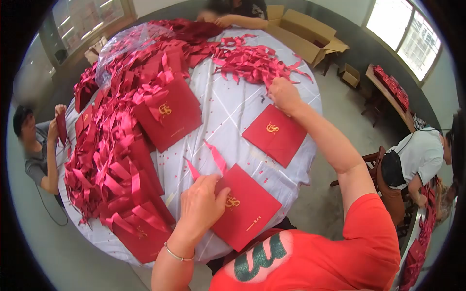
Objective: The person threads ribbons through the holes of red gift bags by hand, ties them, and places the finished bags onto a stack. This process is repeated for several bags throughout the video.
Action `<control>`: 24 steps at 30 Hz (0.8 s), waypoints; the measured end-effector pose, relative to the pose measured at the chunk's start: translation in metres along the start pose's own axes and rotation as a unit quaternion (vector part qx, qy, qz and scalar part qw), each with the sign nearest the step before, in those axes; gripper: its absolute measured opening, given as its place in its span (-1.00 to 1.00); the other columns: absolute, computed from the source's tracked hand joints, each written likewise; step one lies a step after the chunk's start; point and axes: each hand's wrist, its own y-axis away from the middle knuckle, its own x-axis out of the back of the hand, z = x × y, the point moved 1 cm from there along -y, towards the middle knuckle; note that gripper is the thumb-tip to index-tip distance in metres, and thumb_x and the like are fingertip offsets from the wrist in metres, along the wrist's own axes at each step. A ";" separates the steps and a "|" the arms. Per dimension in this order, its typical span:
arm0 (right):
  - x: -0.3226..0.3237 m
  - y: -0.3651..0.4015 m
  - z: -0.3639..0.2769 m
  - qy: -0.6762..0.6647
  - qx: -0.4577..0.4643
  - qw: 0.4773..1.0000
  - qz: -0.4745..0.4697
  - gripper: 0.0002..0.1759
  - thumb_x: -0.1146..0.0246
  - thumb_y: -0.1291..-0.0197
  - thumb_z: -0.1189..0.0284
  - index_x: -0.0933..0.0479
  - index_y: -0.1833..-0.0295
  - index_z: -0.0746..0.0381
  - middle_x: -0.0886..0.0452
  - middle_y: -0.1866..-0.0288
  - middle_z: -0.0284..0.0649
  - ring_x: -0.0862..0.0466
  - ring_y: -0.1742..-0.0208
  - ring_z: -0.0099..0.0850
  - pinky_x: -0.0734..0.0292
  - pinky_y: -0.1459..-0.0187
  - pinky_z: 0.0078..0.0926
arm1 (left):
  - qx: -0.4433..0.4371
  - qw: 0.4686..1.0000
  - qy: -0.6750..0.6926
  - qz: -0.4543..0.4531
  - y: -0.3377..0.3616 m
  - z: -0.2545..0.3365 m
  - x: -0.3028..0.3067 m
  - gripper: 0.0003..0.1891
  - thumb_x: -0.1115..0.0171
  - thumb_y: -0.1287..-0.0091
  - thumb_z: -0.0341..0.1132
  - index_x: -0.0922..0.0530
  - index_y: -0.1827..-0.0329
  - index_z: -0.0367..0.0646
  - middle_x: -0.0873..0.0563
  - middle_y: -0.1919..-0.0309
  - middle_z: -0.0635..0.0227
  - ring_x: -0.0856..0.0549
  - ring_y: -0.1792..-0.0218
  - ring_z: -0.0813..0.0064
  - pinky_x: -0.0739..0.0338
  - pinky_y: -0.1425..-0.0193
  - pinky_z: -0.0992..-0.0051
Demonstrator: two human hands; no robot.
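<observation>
The left hand (201,201) lies at the near bag (247,208) by the table's near edge, thumb and fingers apart over its left corner, beside two upright ribbon ends (217,156). The right hand (284,94) reaches to the loose ribbons (255,60) near the table's far right edge, fingers curled (whether they pinch one, I cannot tell). Just below it, near the right edge, lies another bag (275,135). Heaped bags with ribbons (119,160) cover the left side of the table (228,116), where a person (36,150) holds a red piece (61,127).
</observation>
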 end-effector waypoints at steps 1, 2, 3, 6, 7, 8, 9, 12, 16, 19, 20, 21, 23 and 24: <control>0.002 0.002 0.000 0.005 -0.008 1.000 0.012 -0.89 -0.29 -0.06 0.44 -0.59 0.34 0.26 -0.56 0.23 -0.08 -0.61 0.15 -0.09 -0.57 0.10 -0.16 | 0.004 1.000 -0.003 0.011 0.000 0.002 -0.001 -0.73 -0.38 -0.24 -0.28 -0.66 0.05 -0.20 -0.73 0.23 0.09 -0.73 0.21 0.00 -0.62 0.15 0.15; 0.006 0.004 -0.003 0.008 -0.015 1.000 0.022 -0.90 -0.23 -0.07 0.49 -0.59 0.31 0.28 -0.57 0.19 -0.05 -0.64 0.15 -0.09 -0.61 0.11 -0.16 | 0.020 1.000 -0.004 0.009 0.000 0.002 -0.001 -0.73 -0.38 -0.24 -0.28 -0.66 0.05 -0.20 -0.73 0.23 0.09 -0.73 0.21 0.00 -0.62 0.15 0.15; 0.013 0.005 -0.002 0.015 0.012 1.000 0.014 -0.89 -0.23 -0.15 0.48 -0.55 0.24 0.29 -0.56 0.15 -0.03 -0.64 0.12 -0.07 -0.60 0.09 -0.13 | 0.016 1.000 -0.007 0.010 0.000 0.001 -0.002 -0.75 -0.37 -0.25 -0.28 -0.66 0.06 -0.19 -0.73 0.23 0.09 -0.73 0.21 0.01 -0.62 0.14 0.15; 0.085 0.008 -0.057 -0.137 -0.021 0.990 0.017 -0.89 -0.29 -0.24 0.48 -0.52 0.21 0.27 -0.56 0.14 -0.09 -0.66 0.11 -0.13 -0.59 0.11 -0.18 | 0.028 1.000 0.001 0.004 -0.001 -0.001 0.001 -0.80 -0.36 -0.26 -0.30 -0.67 0.12 -0.19 -0.74 0.26 0.09 -0.73 0.22 0.01 -0.61 0.14 0.15; 0.091 0.012 -0.067 -0.143 -0.017 0.989 0.010 -0.89 -0.29 -0.24 0.48 -0.52 0.21 0.27 -0.56 0.14 -0.09 -0.66 0.11 -0.13 -0.59 0.11 -0.18 | 0.030 0.999 0.023 -0.004 -0.001 -0.001 0.001 -0.81 -0.35 -0.26 -0.30 -0.67 0.14 -0.19 -0.74 0.27 0.09 -0.73 0.22 0.01 -0.61 0.15 0.15; 0.097 0.016 -0.076 -0.225 -0.022 0.974 0.023 -0.89 -0.30 -0.24 0.49 -0.52 0.19 0.28 -0.58 0.17 -0.09 -0.66 0.14 -0.14 -0.59 0.13 -0.24 | 0.029 0.998 0.045 -0.012 -0.002 -0.001 0.000 -0.82 -0.35 -0.25 -0.30 -0.67 0.16 -0.19 -0.74 0.27 0.09 -0.73 0.22 0.01 -0.61 0.15 0.15; 0.104 0.018 -0.083 -0.302 -0.028 0.952 0.039 -0.89 -0.31 -0.24 0.51 -0.53 0.18 0.29 -0.60 0.19 -0.09 -0.66 0.18 -0.15 -0.59 0.14 -0.29 | 0.022 0.999 0.046 0.006 -0.003 0.001 0.000 -0.80 -0.41 -0.20 -0.35 -0.69 0.18 -0.27 -0.76 0.34 0.07 -0.77 0.31 0.09 -0.63 0.20 0.29; 0.118 0.023 -0.101 -0.413 -0.144 0.898 -0.056 -0.90 -0.30 -0.32 0.52 -0.57 0.12 0.31 -0.65 0.28 -0.28 -0.59 0.26 -0.56 -0.53 0.19 -0.54 | 0.057 0.995 0.075 -0.034 -0.004 0.000 -0.002 -0.78 -0.42 -0.21 -0.34 -0.69 0.17 -0.28 -0.78 0.35 0.10 -0.79 0.33 0.20 -0.64 0.21 0.35; 0.133 0.040 -0.140 -0.515 -0.132 0.844 -0.077 -0.88 -0.36 -0.26 0.53 -0.61 0.14 0.32 -0.63 0.33 -0.35 -0.57 0.32 -0.64 -0.51 0.25 -0.61 | 0.101 0.985 0.125 -0.067 -0.005 -0.002 0.002 -0.77 -0.43 -0.22 -0.32 -0.70 0.15 -0.28 -0.80 0.37 0.14 -0.80 0.35 0.36 -0.63 0.23 0.41; 0.143 0.059 -0.171 -0.502 -0.044 0.862 -0.053 -0.87 -0.41 -0.12 0.63 -0.64 0.20 0.30 -0.62 0.31 -0.28 -0.60 0.35 -0.58 -0.51 0.33 -0.61 | 0.088 0.985 0.132 -0.072 -0.004 -0.003 0.003 -0.78 -0.41 -0.24 -0.34 -0.71 0.14 -0.29 -0.80 0.38 0.17 -0.78 0.40 0.47 -0.62 0.26 0.46; 0.145 0.066 -0.181 -0.517 -0.007 0.855 -0.032 -0.83 -0.43 -0.08 0.66 -0.65 0.20 0.29 -0.62 0.27 -0.26 -0.60 0.35 -0.57 -0.50 0.34 -0.61 | 0.070 0.986 0.134 -0.066 -0.003 -0.005 0.001 -0.80 -0.40 -0.25 -0.37 -0.71 0.15 -0.30 -0.79 0.41 0.19 -0.75 0.45 0.49 -0.61 0.30 0.47; 0.150 0.073 -0.189 -0.519 -0.003 0.854 -0.035 -0.83 -0.42 -0.08 0.64 -0.63 0.20 0.29 -0.62 0.28 -0.22 -0.63 0.34 -0.44 -0.53 0.33 -0.53 | 0.051 0.987 0.137 -0.060 -0.003 -0.006 0.000 -0.82 -0.38 -0.26 -0.40 -0.72 0.15 -0.30 -0.78 0.45 0.22 -0.73 0.49 0.52 -0.60 0.34 0.49; 0.150 0.085 -0.201 -0.511 0.013 0.859 0.002 -0.82 -0.43 -0.05 0.61 -0.62 0.20 0.26 -0.62 0.24 -0.17 -0.67 0.28 -0.27 -0.58 0.28 -0.42 | 0.087 0.977 0.163 -0.103 -0.003 -0.005 0.003 -0.84 -0.36 -0.27 -0.41 -0.72 0.16 -0.31 -0.76 0.48 0.26 -0.70 0.53 0.57 -0.57 0.39 0.51; 0.145 0.091 -0.204 -0.512 0.012 0.859 0.001 -0.82 -0.43 -0.05 0.61 -0.62 0.20 0.26 -0.62 0.24 -0.17 -0.67 0.28 -0.27 -0.58 0.28 -0.42 | 0.122 0.964 0.188 -0.145 -0.004 -0.004 0.005 -0.86 -0.34 -0.28 -0.43 -0.72 0.17 -0.32 -0.74 0.51 0.31 -0.67 0.56 0.62 -0.54 0.44 0.54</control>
